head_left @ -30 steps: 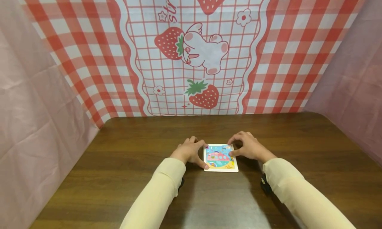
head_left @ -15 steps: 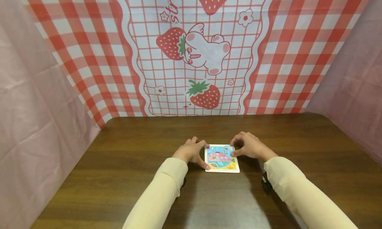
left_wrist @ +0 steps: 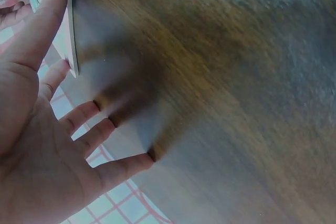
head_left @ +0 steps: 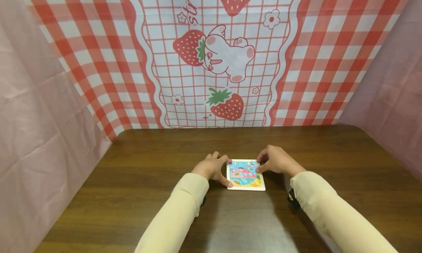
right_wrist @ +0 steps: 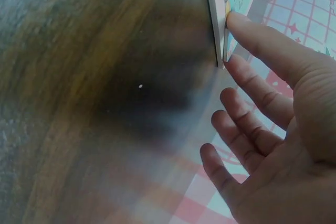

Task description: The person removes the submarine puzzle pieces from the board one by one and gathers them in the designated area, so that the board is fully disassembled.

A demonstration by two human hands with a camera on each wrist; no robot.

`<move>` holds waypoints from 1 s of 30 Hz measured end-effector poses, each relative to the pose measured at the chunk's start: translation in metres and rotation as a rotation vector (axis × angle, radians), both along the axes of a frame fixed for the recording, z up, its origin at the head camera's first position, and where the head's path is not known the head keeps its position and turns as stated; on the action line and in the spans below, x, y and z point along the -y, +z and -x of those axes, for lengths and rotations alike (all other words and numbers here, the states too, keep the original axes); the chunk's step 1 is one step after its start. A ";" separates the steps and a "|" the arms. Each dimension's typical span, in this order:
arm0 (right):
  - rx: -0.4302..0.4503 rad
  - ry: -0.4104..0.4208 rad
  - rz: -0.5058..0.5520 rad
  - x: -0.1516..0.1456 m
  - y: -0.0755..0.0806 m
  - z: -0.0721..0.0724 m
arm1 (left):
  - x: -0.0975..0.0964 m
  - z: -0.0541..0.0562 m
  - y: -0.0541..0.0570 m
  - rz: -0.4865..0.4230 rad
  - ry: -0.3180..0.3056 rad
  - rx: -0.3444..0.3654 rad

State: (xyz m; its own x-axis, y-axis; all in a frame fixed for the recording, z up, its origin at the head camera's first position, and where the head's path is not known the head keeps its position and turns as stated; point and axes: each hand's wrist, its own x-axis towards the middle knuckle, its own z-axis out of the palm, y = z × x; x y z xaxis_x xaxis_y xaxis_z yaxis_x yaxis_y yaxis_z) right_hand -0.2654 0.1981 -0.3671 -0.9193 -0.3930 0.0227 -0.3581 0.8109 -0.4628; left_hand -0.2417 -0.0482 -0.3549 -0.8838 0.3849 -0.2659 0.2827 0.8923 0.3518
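A square picture puzzle (head_left: pixel 243 177) with a white frame lies flat on the table; it shows a pink submarine in blue water. My left hand (head_left: pixel 211 168) rests at its left side, thumb on the near corner and index finger at the far corner, the other fingers spread over the wood. At the far right corner my right hand (head_left: pixel 278 161) pinches a small puzzle piece (right_wrist: pixel 227 48) between thumb and index finger. That piece's thin edge stands slightly above the frame in the right wrist view, and the fingers partly hide it.
The brown wooden table (head_left: pixel 158 150) spreads around the puzzle. A red-and-white checked cloth (head_left: pixel 316 62) with strawberries hangs behind it. Pink drapes (head_left: pixel 43 110) close off both sides.
The view has shifted slightly. My right thumb and index finger have drawn a little closer together at the puzzle's far right corner. The left hand keeps its place on the frame.
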 end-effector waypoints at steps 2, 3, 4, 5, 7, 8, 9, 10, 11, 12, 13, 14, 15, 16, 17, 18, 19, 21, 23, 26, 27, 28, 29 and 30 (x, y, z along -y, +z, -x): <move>-0.008 0.005 0.008 -0.001 -0.001 0.001 | -0.001 0.000 0.000 0.013 0.005 -0.005; -0.011 0.007 0.012 -0.001 -0.001 0.001 | -0.001 0.000 0.000 0.019 0.009 -0.005; -0.016 0.009 0.011 -0.001 -0.001 0.001 | -0.002 0.000 0.000 0.025 0.014 -0.006; -0.021 0.011 0.010 -0.001 -0.001 0.001 | -0.003 0.000 0.000 0.030 0.022 -0.002; -0.026 0.007 0.008 -0.001 -0.002 0.001 | -0.004 0.000 0.000 0.042 0.036 0.004; -0.025 0.000 0.007 -0.001 -0.002 0.001 | -0.004 0.000 0.000 0.045 0.044 0.007; -0.026 0.000 0.005 -0.001 -0.002 0.001 | -0.005 0.000 0.001 0.048 0.052 0.010; -0.026 0.001 0.003 -0.002 -0.002 0.001 | -0.005 0.000 0.001 0.050 0.059 0.012; -0.023 0.005 0.002 -0.002 -0.002 0.002 | -0.005 0.000 0.001 0.054 0.065 0.016; -0.022 0.012 -0.002 -0.003 -0.002 0.002 | -0.006 -0.001 0.001 0.055 0.068 0.018; -0.026 0.025 -0.006 -0.004 -0.001 0.003 | -0.006 -0.001 0.002 0.055 0.069 0.018; -0.032 0.042 -0.011 -0.005 -0.001 0.003 | -0.006 -0.001 0.002 0.053 0.070 0.018; -0.042 0.061 -0.016 -0.007 0.000 0.004 | -0.006 -0.001 0.002 0.051 0.071 0.019; -0.052 0.079 -0.021 -0.008 0.001 0.005 | -0.006 -0.001 0.002 0.050 0.071 0.020; -0.065 0.094 -0.024 -0.010 0.002 0.006 | -0.006 -0.001 0.002 0.047 0.070 0.021; -0.079 0.107 -0.026 -0.012 0.003 0.007 | -0.006 -0.001 0.002 0.044 0.070 0.021; -0.090 0.116 -0.025 -0.015 0.005 0.008 | -0.006 -0.001 0.002 0.043 0.070 0.021; -0.102 0.119 -0.019 -0.020 0.008 0.010 | -0.006 -0.002 0.002 0.041 0.071 0.022; -0.097 0.108 -0.013 -0.027 0.010 0.012 | -0.006 -0.002 0.002 0.040 0.074 0.026; -0.091 0.091 -0.016 -0.038 0.013 0.015 | -0.006 -0.002 0.003 0.042 0.079 0.032; -0.088 0.085 -0.020 -0.042 0.013 0.016 | -0.006 -0.001 0.001 0.049 0.080 0.032; -0.088 0.081 -0.025 -0.045 0.014 0.016 | -0.007 -0.001 0.001 0.050 0.081 0.034; -0.092 0.077 -0.031 -0.049 0.014 0.017 | -0.007 -0.001 0.001 0.051 0.081 0.035; -0.095 0.071 -0.033 -0.052 0.014 0.018 | -0.007 -0.001 0.001 0.053 0.081 0.035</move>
